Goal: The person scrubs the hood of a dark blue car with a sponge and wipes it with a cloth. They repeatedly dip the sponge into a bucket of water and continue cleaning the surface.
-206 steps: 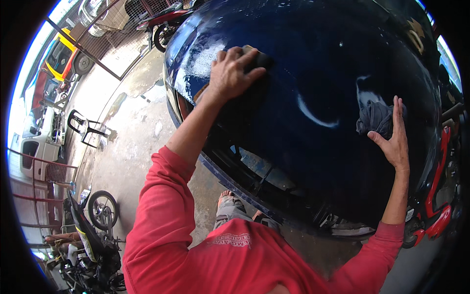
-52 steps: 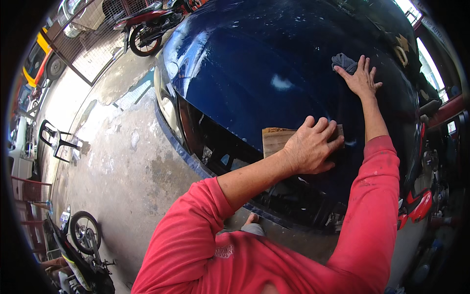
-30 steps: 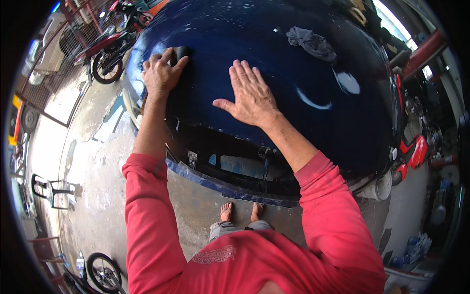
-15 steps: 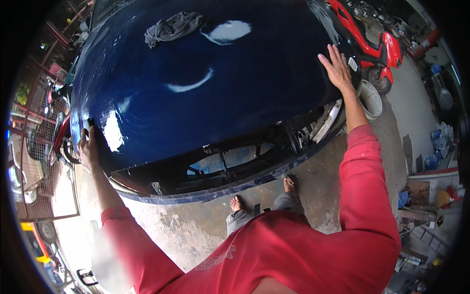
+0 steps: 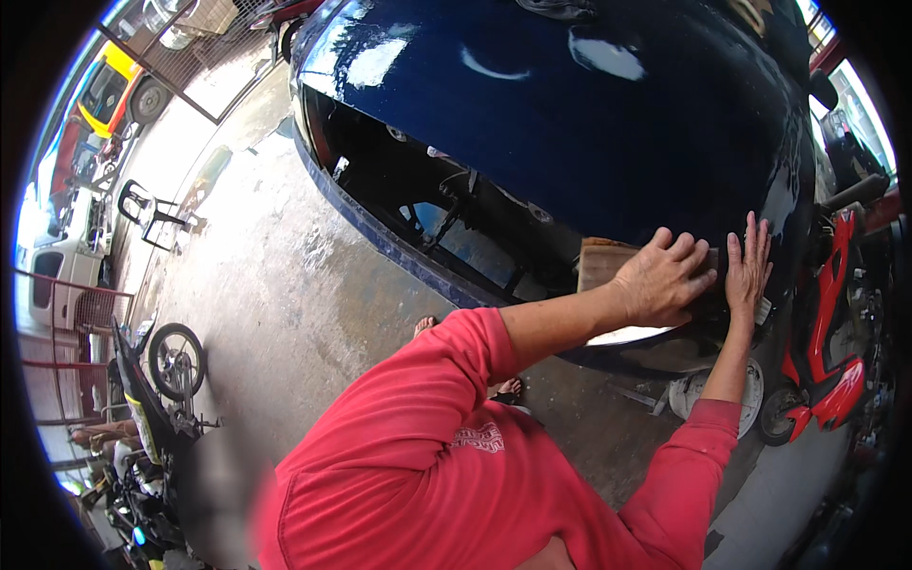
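Observation:
A glossy dark blue car hood fills the upper part of the head view. At its near right corner my left hand reaches across with bent fingers over a brown, wood-like block. The hand covers most of that block, so its full shape is hidden. Just to the right, my right hand rests flat on the hood's side edge, fingers stretched out and nothing in them. Below the hood's front edge lies the dark open front of the car.
A blue bumper edge curves along the car's front. Behind my right forearm stands a whitish bucket, near a red motorbike. Off to the left are a dark chair and another motorbike.
My left hand has left the hood's left side and crossed to its near right corner, at the brown block. My right hand stays flat on the right side. The view has turned.

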{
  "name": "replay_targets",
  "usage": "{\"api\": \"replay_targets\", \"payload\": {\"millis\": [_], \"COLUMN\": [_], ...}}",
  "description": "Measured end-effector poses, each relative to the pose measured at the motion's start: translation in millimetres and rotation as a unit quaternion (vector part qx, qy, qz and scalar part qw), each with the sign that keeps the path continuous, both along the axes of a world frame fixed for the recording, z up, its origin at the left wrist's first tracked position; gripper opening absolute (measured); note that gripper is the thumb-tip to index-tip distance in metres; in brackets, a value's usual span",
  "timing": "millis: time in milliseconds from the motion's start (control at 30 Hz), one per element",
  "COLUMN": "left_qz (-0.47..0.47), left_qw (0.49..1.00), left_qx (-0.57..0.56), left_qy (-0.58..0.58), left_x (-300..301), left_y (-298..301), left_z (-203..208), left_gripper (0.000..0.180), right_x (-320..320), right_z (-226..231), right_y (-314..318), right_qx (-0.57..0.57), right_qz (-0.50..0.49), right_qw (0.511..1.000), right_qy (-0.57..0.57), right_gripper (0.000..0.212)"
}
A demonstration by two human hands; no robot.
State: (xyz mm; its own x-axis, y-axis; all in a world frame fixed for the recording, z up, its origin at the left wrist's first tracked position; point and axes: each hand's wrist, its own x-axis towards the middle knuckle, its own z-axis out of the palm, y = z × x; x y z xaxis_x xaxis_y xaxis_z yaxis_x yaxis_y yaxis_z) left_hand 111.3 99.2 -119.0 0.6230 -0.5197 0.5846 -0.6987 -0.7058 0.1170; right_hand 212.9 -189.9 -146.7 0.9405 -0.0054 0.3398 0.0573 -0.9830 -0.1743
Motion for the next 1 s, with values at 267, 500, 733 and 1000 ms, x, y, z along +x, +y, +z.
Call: {"api": "replay_targets", "payload": {"millis": [267,500,733,1000], "left_qz": [0.472,0.502,0.559,0.125], "left_qw": [0.878,0.861,0.804,0.982], "left_qx": [-0.073,-0.026,-0.125,0.120], "left_qy": [-0.028,0.078,0.159,-0.069], "left_x": [62.7,106.7,143.6,138.7], "left_y": [377.2,460.1,461.1,108.5], "left_z": [-2.9,-52.7,-25.3,4.5], "left_gripper": [0.067,0.076,0.089,0.062], "right_x": [-6.0,-96.7,-96.1,-305.6], "right_z": [-6.1,-52.2,-110.4,-183.6], "right_y": [17.3,-24.2,-39.2,56.4], "right_qx": [0.017,0.115,0.210,0.325], "right_qz": [0.003,-0.152,-0.173,-0.050], "right_qw": [0.997,0.961,0.949,0.936], "right_qy": [-0.081,-0.199,-0.159,-0.126], "right_gripper": [0.071,0.097,0.108,0.102]}}
